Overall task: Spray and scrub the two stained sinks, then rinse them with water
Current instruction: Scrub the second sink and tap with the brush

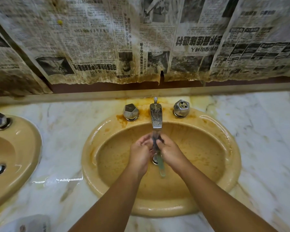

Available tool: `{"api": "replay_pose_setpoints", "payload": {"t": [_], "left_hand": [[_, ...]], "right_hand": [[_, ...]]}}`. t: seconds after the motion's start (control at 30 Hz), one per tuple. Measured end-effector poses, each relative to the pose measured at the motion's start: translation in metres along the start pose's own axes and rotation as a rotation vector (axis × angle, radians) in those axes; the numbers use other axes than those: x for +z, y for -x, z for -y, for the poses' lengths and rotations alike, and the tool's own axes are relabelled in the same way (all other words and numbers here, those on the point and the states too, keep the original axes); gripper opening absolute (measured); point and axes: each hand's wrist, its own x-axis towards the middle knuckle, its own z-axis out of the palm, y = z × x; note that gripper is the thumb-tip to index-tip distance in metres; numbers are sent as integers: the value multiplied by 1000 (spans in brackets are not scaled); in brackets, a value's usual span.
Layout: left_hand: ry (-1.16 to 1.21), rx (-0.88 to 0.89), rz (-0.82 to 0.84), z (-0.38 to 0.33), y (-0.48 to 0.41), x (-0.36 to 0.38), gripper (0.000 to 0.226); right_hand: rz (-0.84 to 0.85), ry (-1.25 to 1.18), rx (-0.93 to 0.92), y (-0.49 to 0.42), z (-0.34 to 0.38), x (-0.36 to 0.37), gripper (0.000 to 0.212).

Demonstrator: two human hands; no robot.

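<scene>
A blurred white container (32, 222) lies on the marble desk (65, 124), left of the near rim of the right sink (231, 158). Over this sink's drain (155, 159), the left hand (140, 152) and right hand (170, 152) both curl their fingers round a green-handled brush (161, 166), held under the running faucet (156, 117). The left sink (23, 148) lies further left. Stained newspaper (107, 47) covers the wall behind.

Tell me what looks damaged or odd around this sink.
The right handle is open on top, unlike the capped left handle. Orange stains mark the sink rim. The newspaper on the wall is torn and stained.
</scene>
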Motion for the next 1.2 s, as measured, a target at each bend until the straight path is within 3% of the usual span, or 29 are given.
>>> {"api": "replay_pose_setpoints", "payload": {"t": [0.07,0.13,0.3,0.43,0.5,0.63,0.8,0.97,1.1,1.2], "left_hand": [[-12,12,-34,0,-1,5,24],[-33,24,-42,3,-2,10,23],[-54,49,19,2,0,7,25],[-86,40,160,1,4,-1,38],[-131,52,134,1,6,-5,38],[-184,129,-34,0,-5,-8,24],[-255,210,-66,9,-13,-1,14],[-189,206,23,11,-10,-4,17],[-198,162,122,0,-7,-14,34],[-176,153,102,0,-6,-18,42]], "right_hand": [[-79,95,-94,9,-11,-3,46],[-207,113,-154,9,-16,-2,47],[-399,150,-228,-7,-7,1,7],[-549,189,-225,-15,0,11,28],[-523,240,-227,-15,1,14,30],[-253,174,-243,3,-2,12,14],[7,182,-216,6,-14,-7,50],[-68,303,-203,-11,-5,-17,34],[-170,252,-221,-21,7,-11,17],[-240,196,-189,-23,15,-3,11]]}}
